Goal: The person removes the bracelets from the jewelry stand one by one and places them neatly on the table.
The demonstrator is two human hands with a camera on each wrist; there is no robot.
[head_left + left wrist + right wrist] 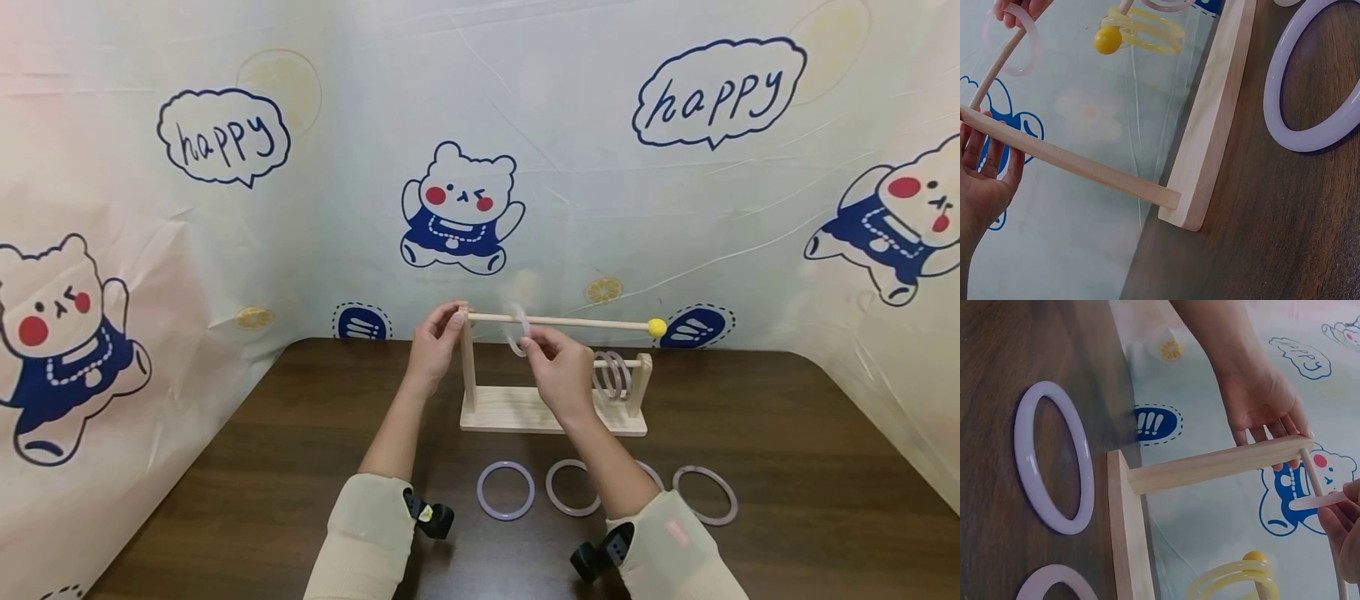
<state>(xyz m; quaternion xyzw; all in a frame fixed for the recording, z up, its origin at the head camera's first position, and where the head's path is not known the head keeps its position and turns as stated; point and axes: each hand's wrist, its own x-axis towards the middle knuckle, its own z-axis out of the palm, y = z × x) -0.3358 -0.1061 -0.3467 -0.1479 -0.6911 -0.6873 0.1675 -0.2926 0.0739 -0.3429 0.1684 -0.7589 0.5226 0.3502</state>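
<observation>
A wooden stand (517, 410) on the table has a tall post (468, 358) at the left with a long upper rod (585, 322), tipped by a yellow ball (657, 327). My left hand (431, 347) grips the top of that post, fingers behind it. Between thumb and fingers of my right hand (564, 371) is a pale pink ring (1034, 55), which encircles the upper rod near the tall post. Several rings (627, 377) hang on the lower rod by the short right post (642, 385); some look yellow in the wrist views.
In front of the stand several rings lie flat on the dark table (247, 492): a lavender ring (481, 492), a pale ring (550, 490), one partly behind my right forearm, and a pinkish ring (732, 502). A printed cloth (570, 208) hangs behind.
</observation>
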